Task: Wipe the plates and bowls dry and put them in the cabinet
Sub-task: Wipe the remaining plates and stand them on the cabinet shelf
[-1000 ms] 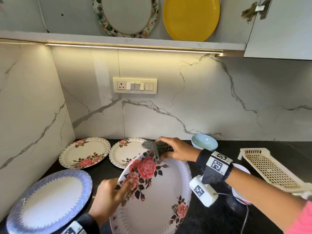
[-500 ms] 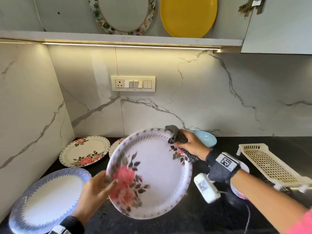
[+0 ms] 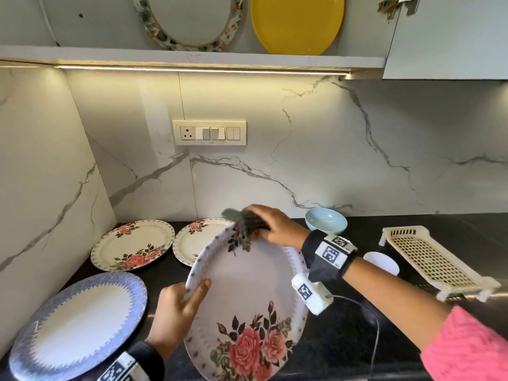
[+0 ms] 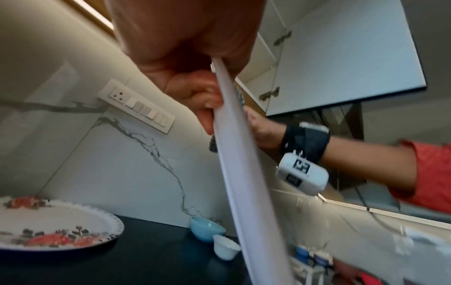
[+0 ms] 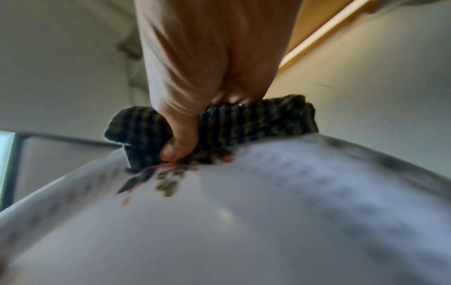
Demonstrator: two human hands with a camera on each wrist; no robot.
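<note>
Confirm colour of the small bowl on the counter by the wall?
Pale blue bowl, plain with no pattern; clearest in the head view.

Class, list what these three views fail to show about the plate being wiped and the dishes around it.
- Rose plate: its back faces away in the head view; the right wrist view is blurred.
- Second floral plate: partly hidden behind it.
- Small white dish: the right hand and wrist hide part.
- Yellow plate: top cut off.

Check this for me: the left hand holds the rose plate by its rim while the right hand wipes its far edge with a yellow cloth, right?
Not quite. The cloth is dark grey, not yellow, as the right wrist view shows. The rest holds: the left hand grips the rose plate by its rim while the right hand wipes its far edge.
</note>
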